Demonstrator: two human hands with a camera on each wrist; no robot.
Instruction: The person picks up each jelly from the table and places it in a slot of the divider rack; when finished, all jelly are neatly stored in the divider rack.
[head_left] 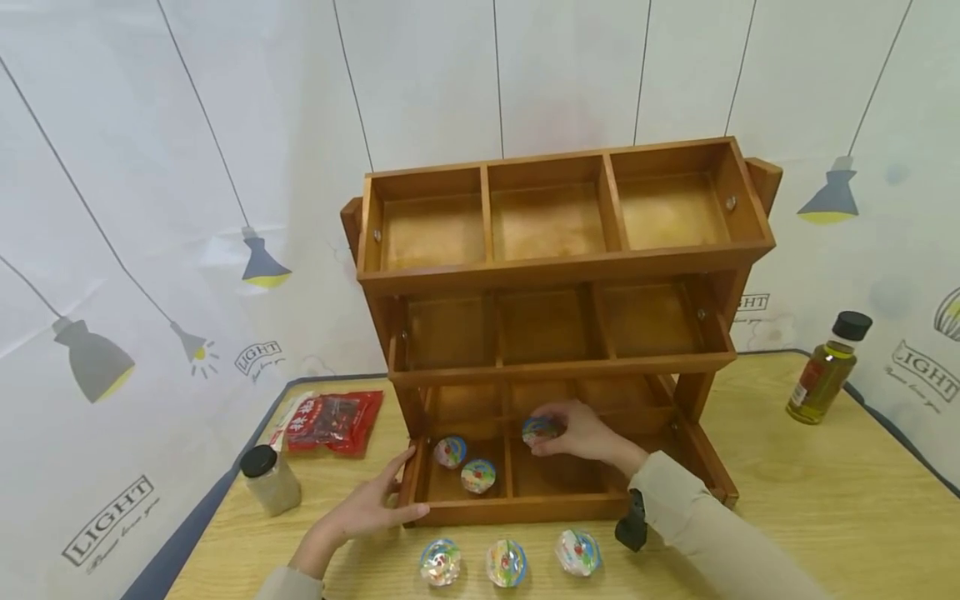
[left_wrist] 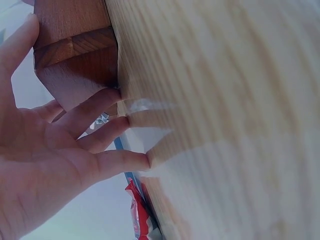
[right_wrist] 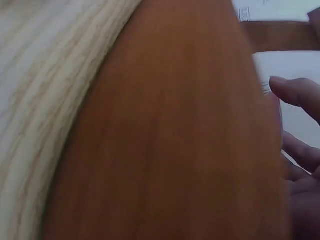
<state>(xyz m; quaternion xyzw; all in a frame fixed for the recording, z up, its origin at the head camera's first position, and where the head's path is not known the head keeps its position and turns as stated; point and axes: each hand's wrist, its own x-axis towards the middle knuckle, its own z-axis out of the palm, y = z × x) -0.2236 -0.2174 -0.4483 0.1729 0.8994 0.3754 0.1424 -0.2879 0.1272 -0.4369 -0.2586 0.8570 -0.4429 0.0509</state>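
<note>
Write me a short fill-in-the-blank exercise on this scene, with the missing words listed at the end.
1. The right hand holds a cup at the ____ tier of the shelf.
2. In the head view, ____ cups lie on the table in front of the shelf.
3. The jar has a ____ lid.
4. In the head view, the bottle stands on the ____ side of the shelf.

Missing words: bottom; three; black; right.

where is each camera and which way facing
Head: worn there, facing forward and down at the brown wooden tiered rack; left hand, right hand show.
Left wrist: worn there, facing the pale wooden table; left hand shows.
Right wrist: worn there, facing the rack; right hand partly shows.
Head and left wrist share the red plastic packet.
</note>
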